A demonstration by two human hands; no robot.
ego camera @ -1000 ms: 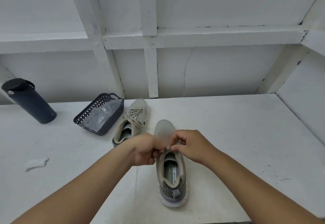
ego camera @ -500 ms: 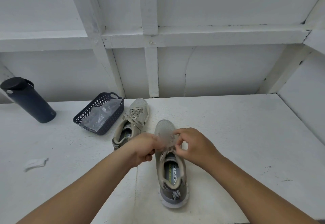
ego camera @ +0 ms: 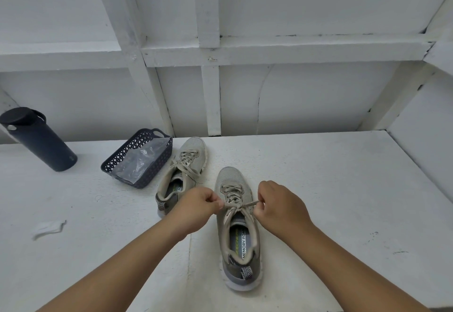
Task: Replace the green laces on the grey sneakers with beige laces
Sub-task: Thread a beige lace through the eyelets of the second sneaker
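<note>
While both forearms reach forward over the white desk (ego camera: pixel 343 176), my left hand (ego camera: pixel 196 210) and right hand (ego camera: pixel 279 207) sit on either side of the near grey sneaker (ego camera: pixel 239 228), fingers curled, each pinching an end of its beige lace (ego camera: pixel 235 201) stretched taut between them. That shoe stands toe-away near the desk's front edge. Its mate (ego camera: pixel 182 172), laced beige, lies farther back beside a dark basket (ego camera: pixel 137 157). A dark bottle (ego camera: pixel 36 138) stands toward the back left corner, against white panelled walls.
</note>
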